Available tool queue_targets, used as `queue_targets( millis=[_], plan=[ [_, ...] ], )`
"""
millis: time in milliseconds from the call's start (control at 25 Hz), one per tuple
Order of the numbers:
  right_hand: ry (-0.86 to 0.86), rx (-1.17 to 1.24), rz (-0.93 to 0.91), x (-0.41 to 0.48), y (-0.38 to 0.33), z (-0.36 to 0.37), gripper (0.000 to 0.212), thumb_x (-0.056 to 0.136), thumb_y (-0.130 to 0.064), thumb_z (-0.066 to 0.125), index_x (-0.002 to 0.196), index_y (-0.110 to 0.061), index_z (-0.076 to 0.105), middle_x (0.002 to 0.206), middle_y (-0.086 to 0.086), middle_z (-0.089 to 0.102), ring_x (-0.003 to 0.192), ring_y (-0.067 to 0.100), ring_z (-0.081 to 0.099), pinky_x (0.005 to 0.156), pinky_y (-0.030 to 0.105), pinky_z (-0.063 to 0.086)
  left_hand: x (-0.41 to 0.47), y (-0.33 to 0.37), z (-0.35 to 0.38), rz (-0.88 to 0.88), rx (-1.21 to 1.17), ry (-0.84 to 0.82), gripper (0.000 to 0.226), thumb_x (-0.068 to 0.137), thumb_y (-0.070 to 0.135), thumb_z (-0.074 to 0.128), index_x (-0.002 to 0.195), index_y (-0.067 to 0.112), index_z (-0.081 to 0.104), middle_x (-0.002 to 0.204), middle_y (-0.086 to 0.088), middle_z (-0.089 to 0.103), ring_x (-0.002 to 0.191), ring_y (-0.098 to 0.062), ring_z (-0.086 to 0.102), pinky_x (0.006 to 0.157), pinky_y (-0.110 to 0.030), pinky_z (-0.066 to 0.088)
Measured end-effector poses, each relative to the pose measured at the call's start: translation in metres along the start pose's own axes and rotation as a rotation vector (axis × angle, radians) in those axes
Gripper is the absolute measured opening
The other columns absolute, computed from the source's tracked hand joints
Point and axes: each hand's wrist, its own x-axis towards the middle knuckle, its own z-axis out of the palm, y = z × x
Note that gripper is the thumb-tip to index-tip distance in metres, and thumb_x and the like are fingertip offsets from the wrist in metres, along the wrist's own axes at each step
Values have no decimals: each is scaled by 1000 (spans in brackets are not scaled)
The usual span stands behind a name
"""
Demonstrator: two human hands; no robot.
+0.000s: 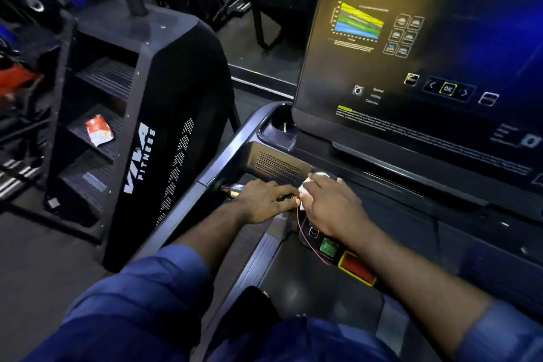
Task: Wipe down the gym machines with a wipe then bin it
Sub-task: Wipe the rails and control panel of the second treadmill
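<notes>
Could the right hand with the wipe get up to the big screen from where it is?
Probably yes. The right hand holds the wipe on the ledge just below the screen, and nothing stands between them.

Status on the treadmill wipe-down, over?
Right hand holds wipe bunched against treadmill crossbar. Left hand rests on handlebar, grip unclear. Red cord dangles between hands, may snag.
</notes>
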Motion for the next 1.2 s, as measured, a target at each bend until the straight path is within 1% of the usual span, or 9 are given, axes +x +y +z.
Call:
queue_targets(
  millis=[160,320,480,680,800,920,1000,1120,1200],
  plan=[
    [-115,154,103,8,4,-7,45,110,-38,34,154,-32,43,169,-7,29,155,11,24,126,52,12,-4,0,2,9,98,-28,74,86,91,33,149,52,37,119,-4,62,114,-28,59,101,-43,42],
    [69,238,67,-34,4,6,44,107,-43,42,149,-37,49,159,-10,46,150,9,35,123,45,25,-11,-5,8,21,78,40,92,73,103,30,150,53,30,121,0,57,113,-29,56,100,-45,40],
    [80,135,176,-12,-10,6,55,98,-61,34,136,-33,62,145,-4,58,132,20,54,117,43,36,-16,-10,14,75,108,148,99,65,106,39,147,50,35,117,1,59,107,-28,59,97,-44,42],
    [149,96,290,-38,-34,2,47,100,-43,62,142,-22,57,126,1,59,114,27,55,96,41,50,-15,-15,24,70,138,259,111,51,108,44,133,34,49,116,3,60,103,-27,59,91,-45,42],
    [300,74,324,-45,-39,1,22,98,-34,68,112,-19,73,100,-1,60,95,27,61,79,41,53,-15,-17,28,67,127,316,107,46,108,46,119,29,52,112,4,59,99,-26,57,88,-44,40],
    [412,231,331,-21,-51,-7,20,100,-36,65,105,-21,77,110,-5,66,102,16,64,86,34,54,-15,-17,27,67,111,313,103,46,104,53,113,26,52,109,3,60,97,-25,57,88,-43,40],
    [321,219,255,-3,-70,-8,24,101,-34,62,119,-23,74,127,-3,68,117,16,64,96,36,54,-12,-19,27,81,104,282,95,52,91,68,117,22,55,112,1,60,102,-26,57,92,-43,40],
    [-86,-35,87,14,-85,1,51,97,-46,39,135,-19,59,127,1,67,117,24,63,108,43,46,-4,-37,24,114,1,237,76,63,66,81,117,20,56,113,0,60,106,-26,59,92,-39,42],
    [-85,-200,67,13,-82,13,55,99,-40,40,146,-12,50,128,6,66,116,28,63,118,42,36,-5,-61,17,75,14,258,69,64,65,80,111,21,58,110,-2,63,104,-27,60,94,-40,42]
  ],
)
